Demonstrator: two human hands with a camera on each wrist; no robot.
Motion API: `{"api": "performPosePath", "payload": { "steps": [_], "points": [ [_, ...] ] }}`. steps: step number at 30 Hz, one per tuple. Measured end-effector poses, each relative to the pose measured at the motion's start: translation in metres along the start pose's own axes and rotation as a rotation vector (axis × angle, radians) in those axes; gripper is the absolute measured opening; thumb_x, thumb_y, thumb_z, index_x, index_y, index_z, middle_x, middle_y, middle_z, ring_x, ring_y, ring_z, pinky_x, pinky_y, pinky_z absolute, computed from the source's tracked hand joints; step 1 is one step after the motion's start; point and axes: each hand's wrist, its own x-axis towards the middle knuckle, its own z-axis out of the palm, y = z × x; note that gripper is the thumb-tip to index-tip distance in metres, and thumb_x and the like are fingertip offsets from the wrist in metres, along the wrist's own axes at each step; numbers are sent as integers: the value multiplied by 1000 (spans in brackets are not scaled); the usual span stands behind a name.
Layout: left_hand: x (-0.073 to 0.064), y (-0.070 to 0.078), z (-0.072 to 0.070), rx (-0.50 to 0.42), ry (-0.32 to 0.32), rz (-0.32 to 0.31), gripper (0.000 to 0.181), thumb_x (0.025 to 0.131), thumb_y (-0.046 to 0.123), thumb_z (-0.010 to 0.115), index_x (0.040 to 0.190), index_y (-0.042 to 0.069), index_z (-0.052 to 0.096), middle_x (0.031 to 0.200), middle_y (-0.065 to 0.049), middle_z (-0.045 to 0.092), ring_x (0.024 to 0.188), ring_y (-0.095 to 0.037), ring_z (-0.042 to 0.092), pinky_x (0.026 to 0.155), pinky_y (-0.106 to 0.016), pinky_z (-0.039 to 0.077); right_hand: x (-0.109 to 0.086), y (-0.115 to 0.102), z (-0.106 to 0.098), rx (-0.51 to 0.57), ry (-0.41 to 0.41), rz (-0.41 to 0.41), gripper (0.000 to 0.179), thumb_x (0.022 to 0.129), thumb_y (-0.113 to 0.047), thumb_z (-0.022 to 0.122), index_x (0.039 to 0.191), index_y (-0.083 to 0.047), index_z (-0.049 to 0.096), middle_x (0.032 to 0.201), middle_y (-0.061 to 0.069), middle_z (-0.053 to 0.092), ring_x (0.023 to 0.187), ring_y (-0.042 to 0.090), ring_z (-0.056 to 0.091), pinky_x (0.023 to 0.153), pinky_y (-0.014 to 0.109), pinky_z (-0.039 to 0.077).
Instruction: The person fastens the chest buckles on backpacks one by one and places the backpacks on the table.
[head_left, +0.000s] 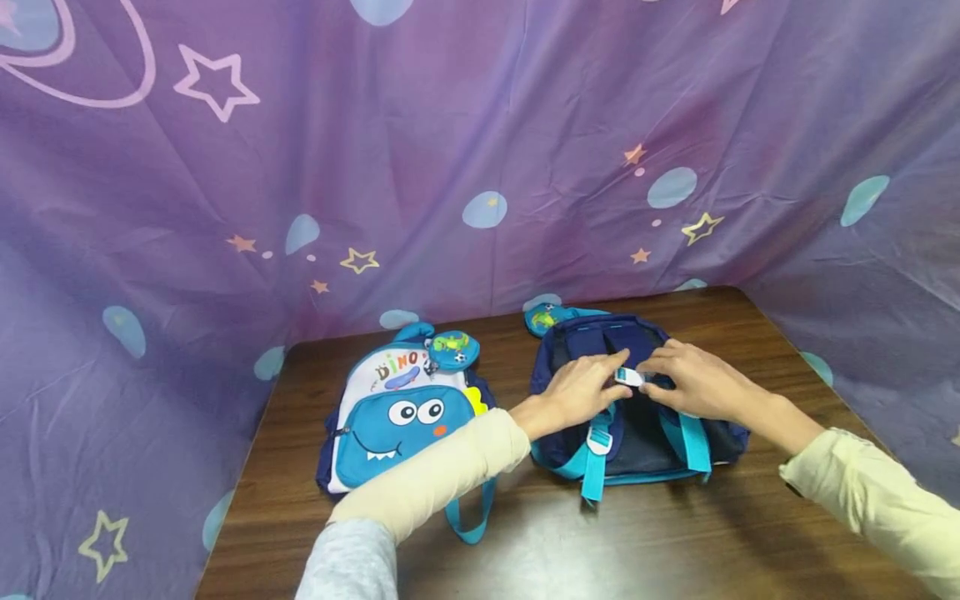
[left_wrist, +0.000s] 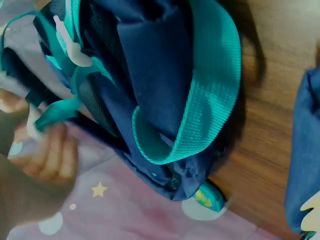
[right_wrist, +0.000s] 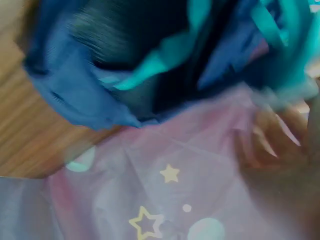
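A navy backpack [head_left: 645,433] lies with its strap side up on the right part of the table. My left hand [head_left: 576,392] and right hand [head_left: 697,379] meet over its middle, with a white strap buckle [head_left: 628,377] between their fingertips. The left fingers pinch one side of this buckle and the right fingers the other. In the left wrist view, a teal strap [left_wrist: 59,111] runs to the buckle beside the left hand [left_wrist: 47,165]. Blur softens the right hand [right_wrist: 280,140] in the right wrist view, where its fingertips are partly hidden.
Left of the navy backpack lies a white and blue dinosaur backpack [head_left: 405,417], front up, partly behind my left forearm. A round teal pouch [head_left: 542,318] sits at the navy backpack's far left corner. A purple patterned curtain [head_left: 450,167] surrounds the wooden table [head_left: 540,550].
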Motion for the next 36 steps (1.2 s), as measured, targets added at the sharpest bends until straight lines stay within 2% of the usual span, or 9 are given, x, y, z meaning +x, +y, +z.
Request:
{"api": "performPosePath", "payload": {
  "steps": [3,5,7,9,12,15,21,25,36],
  "points": [
    [-6,0,1,74,-57,-132,99,89,74,51,161,29,1,159,-8,35,135,-22,47,108,-39,44,9,-6,-5,17,-131,147,43,93,-30,69,123,1,67,116,19,70,109,40,64,95,62,48],
    [-13,-4,1,121,-94,-191,109,81,85,46,157,36,-16,167,-10,15,148,-29,30,118,-50,31,15,-11,-6,19,-197,255,60,98,-42,60,137,3,56,132,28,60,123,51,53,99,70,41],
    [-22,-11,1,140,-120,-227,111,78,90,43,154,39,-21,169,-8,-1,155,-31,12,123,-57,17,22,-16,-3,13,-248,352,78,100,-56,49,147,6,42,145,34,45,133,58,39,103,76,32],
    [-33,-24,-1,145,-128,-264,109,78,92,39,154,40,-19,169,-7,-7,156,-31,1,123,-60,8,31,-23,4,16,-276,431,92,98,-66,41,152,7,30,152,37,32,138,61,26,105,80,23],
    [-49,-45,-4,140,-137,-343,103,79,92,33,156,40,-14,169,-6,-10,156,-32,-5,122,-63,1,45,-34,15,36,-297,503,103,94,-75,34,156,6,19,157,39,18,142,63,13,105,83,13],
    [-65,-66,-10,150,-152,-429,101,80,93,28,157,40,-10,168,-6,-12,156,-32,-6,122,-63,-1,59,-46,25,57,-301,520,107,93,-78,33,156,6,16,158,39,13,143,63,9,105,84,9],
    [-99,-102,-23,119,-164,-531,103,80,93,27,160,35,-3,169,-9,-5,155,-37,-2,121,-65,0,94,-76,36,109,-333,516,111,91,-82,28,157,6,12,159,39,9,143,63,8,102,86,11],
    [-118,-119,-28,89,-153,-580,103,81,92,27,161,32,3,169,-11,0,155,-38,-3,121,-66,1,115,-94,41,127,-356,515,112,90,-83,25,157,5,10,159,38,8,144,62,9,101,86,13],
    [-179,-165,-36,-11,-121,-733,104,82,90,31,162,27,9,169,-14,0,155,-40,-5,119,-67,-5,160,-143,62,201,-482,544,110,91,-82,27,159,1,3,161,35,3,145,61,12,104,82,20]
  ]
}}
